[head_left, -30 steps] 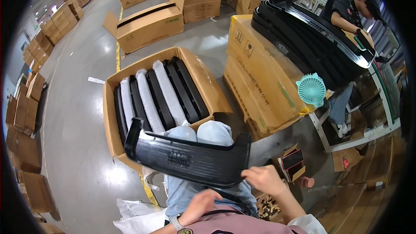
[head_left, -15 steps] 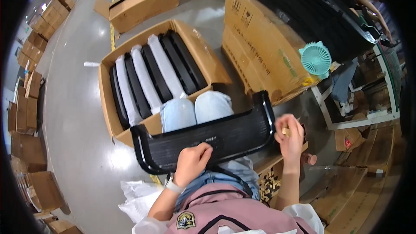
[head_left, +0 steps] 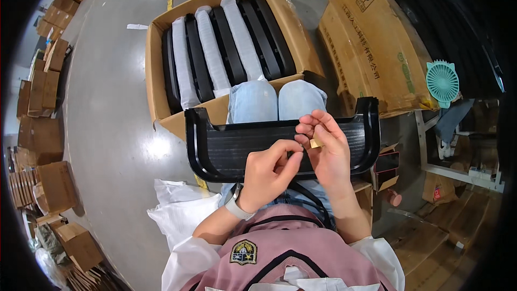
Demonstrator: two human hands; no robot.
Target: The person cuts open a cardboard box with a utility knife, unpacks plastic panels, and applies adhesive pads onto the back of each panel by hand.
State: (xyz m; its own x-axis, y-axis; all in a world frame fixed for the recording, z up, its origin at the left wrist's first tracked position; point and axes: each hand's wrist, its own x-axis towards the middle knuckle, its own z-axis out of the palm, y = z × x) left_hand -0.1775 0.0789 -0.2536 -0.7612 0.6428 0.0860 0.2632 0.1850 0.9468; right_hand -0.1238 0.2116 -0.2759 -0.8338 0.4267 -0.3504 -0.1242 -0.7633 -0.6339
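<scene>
A long black panel with upturned ends lies across my lap, its ridged face up. Above its right half, my right hand holds a small flat yellow piece between thumb and fingers, palm turned up. My left hand, with a pale watch band at the wrist, is closed in a pinch beside the right fingers, close to the yellow piece. What sits in that pinch, if anything, is too small to make out. Both hands hide part of the panel's middle.
Beyond my knees, an open carton holds several black panels, some in white wrap. A big carton stands at right with a turquoise fan by its edge. White sheeting lies left of me; a white metal frame stands right.
My right hand has come from beyond the panel's right end to over it, bringing the yellow piece. My left hand has lifted off the panel to meet it. The view has shifted.
</scene>
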